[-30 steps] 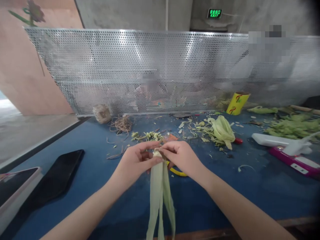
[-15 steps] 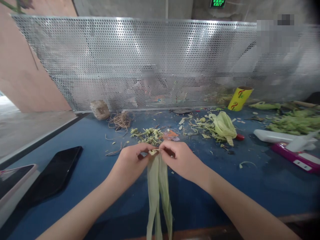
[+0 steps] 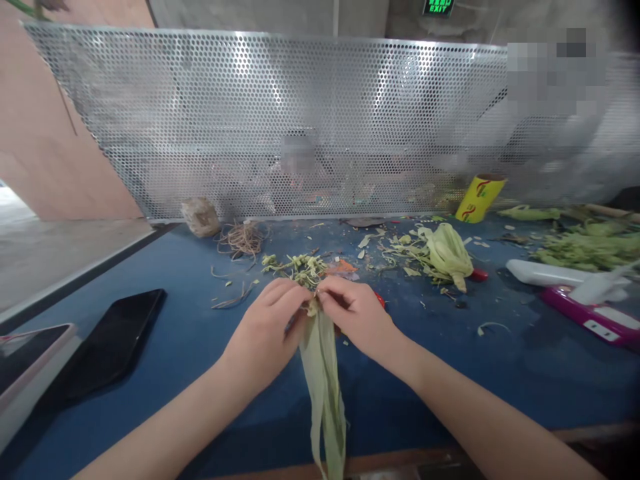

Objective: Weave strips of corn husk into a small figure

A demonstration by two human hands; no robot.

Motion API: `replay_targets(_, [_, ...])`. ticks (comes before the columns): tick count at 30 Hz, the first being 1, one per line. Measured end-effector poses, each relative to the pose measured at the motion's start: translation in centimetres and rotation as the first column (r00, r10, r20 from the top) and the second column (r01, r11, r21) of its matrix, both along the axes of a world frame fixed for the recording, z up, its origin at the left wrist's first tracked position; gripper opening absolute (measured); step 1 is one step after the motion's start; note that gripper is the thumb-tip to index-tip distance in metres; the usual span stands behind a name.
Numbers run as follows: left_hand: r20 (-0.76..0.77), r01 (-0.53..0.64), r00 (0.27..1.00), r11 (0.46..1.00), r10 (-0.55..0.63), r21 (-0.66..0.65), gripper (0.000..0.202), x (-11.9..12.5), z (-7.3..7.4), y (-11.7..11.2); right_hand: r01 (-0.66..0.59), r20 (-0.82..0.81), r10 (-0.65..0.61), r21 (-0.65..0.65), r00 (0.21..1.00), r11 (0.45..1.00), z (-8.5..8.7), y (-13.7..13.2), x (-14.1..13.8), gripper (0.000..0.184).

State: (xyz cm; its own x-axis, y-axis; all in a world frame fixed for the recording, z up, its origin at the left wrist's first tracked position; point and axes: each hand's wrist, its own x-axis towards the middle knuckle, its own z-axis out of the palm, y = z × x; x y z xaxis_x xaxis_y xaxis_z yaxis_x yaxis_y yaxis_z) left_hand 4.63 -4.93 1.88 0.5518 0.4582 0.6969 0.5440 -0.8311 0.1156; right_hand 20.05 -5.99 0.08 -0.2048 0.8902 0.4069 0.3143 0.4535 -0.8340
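Note:
Both my hands meet over the middle of the blue table (image 3: 200, 333). My left hand (image 3: 265, 330) and my right hand (image 3: 353, 313) pinch the top end of a bundle of pale green corn husk strips (image 3: 323, 380). The strips hang down from my fingers toward the table's near edge. Fingers of both hands are closed on the husk's top. Just behind my hands lies a small heap of green husk scraps (image 3: 300, 267).
A black phone (image 3: 107, 343) and a tablet (image 3: 25, 360) lie at the left. A crumpled husk (image 3: 447, 253), a yellow cup (image 3: 479, 197), a twine coil (image 3: 243, 239), green leaves (image 3: 585, 243) and a white and pink tool (image 3: 580, 290) sit further back and right. A perforated metal screen (image 3: 300, 120) backs the table.
My hands have shifted slightly away from me and closer together on the husk's top. The hanging strips have drawn together into a narrower bundle. The view tilted down a little.

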Motion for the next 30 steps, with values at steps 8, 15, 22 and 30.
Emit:
replay_targets(8, [0.034, -0.066, 0.997, 0.980, 0.074, -0.189, 0.024, 0.2, 0.2, -0.7, 0.020, -0.059, -0.023, -0.041, 0.998, 0.999, 0.4, 0.1, 0.3, 0.018])
replay_targets(15, [0.278, 0.000, 0.942, 0.831, 0.186, -0.556, 0.011, -0.4, 0.6, 0.1, -0.191, -0.237, 0.116, -0.326, 0.965, 0.926, 0.4, 0.0, 0.2, 0.014])
replay_targets(22, [0.324, 0.117, 0.928, 0.681, 0.184, -0.723, 0.019, -0.5, 0.5, 0.6, -0.125, -0.154, 0.089, -0.241, 0.984, 0.962, 0.4, 0.1, 0.6, 0.007])
replay_targets(30, [0.293, 0.132, 0.942, 0.625, 0.161, -0.769, 0.017, -0.3, 0.3, 0.8, -0.037, -0.058, 0.029, -0.139, 0.998, 0.990, 0.2, 0.0, 0.5, 0.009])
